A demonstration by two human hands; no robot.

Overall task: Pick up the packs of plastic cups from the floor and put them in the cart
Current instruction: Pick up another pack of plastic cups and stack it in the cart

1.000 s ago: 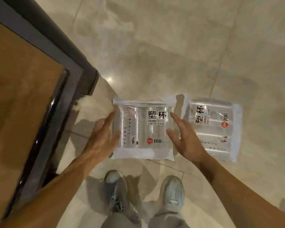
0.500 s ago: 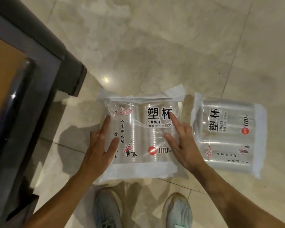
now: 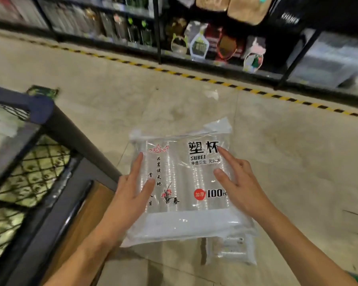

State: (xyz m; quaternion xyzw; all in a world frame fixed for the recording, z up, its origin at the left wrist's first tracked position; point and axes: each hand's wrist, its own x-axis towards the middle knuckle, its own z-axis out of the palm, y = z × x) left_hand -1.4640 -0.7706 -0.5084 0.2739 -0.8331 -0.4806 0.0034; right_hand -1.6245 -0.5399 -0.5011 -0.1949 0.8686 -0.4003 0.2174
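The pack of plastic cups point(image 3: 184, 182) was held above the floor point(image 3: 287, 162), printed face up, just right of the cart point(image 3: 56, 120). The left hand point(image 3: 130, 195) gripped its left edge and the right hand point(image 3: 240, 182) its right edge, thumbs and forefingers on top, other fingers hidden beneath. A second pack point(image 3: 229, 250) lay on the floor under its near right corner.

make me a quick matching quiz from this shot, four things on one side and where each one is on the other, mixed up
1 pack with the red 100 mark
2 second pack
3 cart
4 striped tape

a along the floor before the shelves
b gripped by left hand and right hand
c at the view's left edge
d lying on the floor, lower right

Pairs: 1-b, 2-d, 3-c, 4-a
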